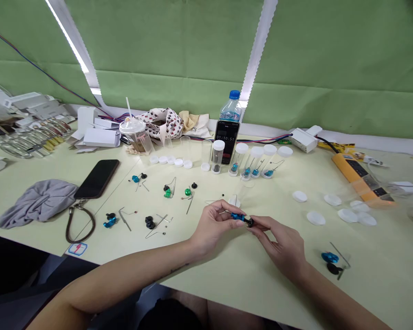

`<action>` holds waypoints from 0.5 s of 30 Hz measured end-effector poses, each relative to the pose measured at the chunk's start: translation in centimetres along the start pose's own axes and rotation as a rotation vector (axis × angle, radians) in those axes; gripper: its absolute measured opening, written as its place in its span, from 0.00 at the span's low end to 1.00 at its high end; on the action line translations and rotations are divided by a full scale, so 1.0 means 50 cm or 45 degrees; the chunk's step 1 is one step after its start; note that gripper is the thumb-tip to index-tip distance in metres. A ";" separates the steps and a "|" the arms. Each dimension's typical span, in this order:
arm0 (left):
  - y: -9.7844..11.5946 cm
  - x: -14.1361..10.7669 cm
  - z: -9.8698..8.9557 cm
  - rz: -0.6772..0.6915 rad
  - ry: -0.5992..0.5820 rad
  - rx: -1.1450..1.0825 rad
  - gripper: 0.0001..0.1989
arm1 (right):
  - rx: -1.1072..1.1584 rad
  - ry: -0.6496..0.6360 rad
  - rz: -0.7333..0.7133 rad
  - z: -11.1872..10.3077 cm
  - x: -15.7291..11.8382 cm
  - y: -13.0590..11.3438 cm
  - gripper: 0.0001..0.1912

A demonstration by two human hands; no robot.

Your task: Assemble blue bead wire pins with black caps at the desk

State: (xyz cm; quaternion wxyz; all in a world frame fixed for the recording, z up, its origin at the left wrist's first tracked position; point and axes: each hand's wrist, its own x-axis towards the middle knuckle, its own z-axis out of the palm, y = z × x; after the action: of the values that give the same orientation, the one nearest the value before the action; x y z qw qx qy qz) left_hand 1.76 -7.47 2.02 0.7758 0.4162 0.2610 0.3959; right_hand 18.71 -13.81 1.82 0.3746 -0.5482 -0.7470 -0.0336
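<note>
Between thumb and fingers, my left hand [209, 227] grips a small blue metal part [238, 216]. A black knob with a stem [249, 222] meets its right end, pinched in the fingertips of my right hand [284, 243]. Whether the stem is inside the blue part, I cannot tell. Just beyond my hands, a clear tube with a white cap [234, 200] stands on the table, with thin bent wire [215, 200] beside it. Right of my right hand lie another blue part [329, 257], a black knob [333, 268] and a hex key [340, 255].
Several capped tubes [255, 160] with blue parts stand before a phone showing a timer [226, 137] and a water bottle [231, 110]. Green parts [187, 192], black parts [150, 222] and wires lie left. Loose white caps [315, 218] and an orange power strip [359, 178] lie right.
</note>
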 end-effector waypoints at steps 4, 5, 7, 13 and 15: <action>-0.003 0.001 -0.002 -0.010 -0.020 0.009 0.14 | -0.025 0.021 -0.033 -0.001 0.001 0.000 0.09; -0.003 0.001 -0.003 -0.009 -0.023 0.012 0.13 | -0.030 0.020 -0.040 -0.001 0.002 0.000 0.10; -0.003 0.002 -0.003 -0.004 -0.030 0.016 0.13 | -0.033 0.014 -0.048 0.000 0.002 0.001 0.10; -0.002 0.001 -0.002 -0.003 -0.048 0.023 0.13 | -0.036 -0.002 -0.044 -0.001 0.003 0.001 0.11; -0.001 0.001 -0.001 -0.001 -0.047 0.023 0.13 | -0.030 0.007 -0.051 -0.001 0.004 0.000 0.11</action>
State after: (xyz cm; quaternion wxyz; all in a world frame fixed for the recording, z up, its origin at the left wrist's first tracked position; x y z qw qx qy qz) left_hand 1.78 -7.41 1.93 0.7769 0.4304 0.2502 0.3855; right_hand 18.72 -13.67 2.00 0.3695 -0.5373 -0.7564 -0.0516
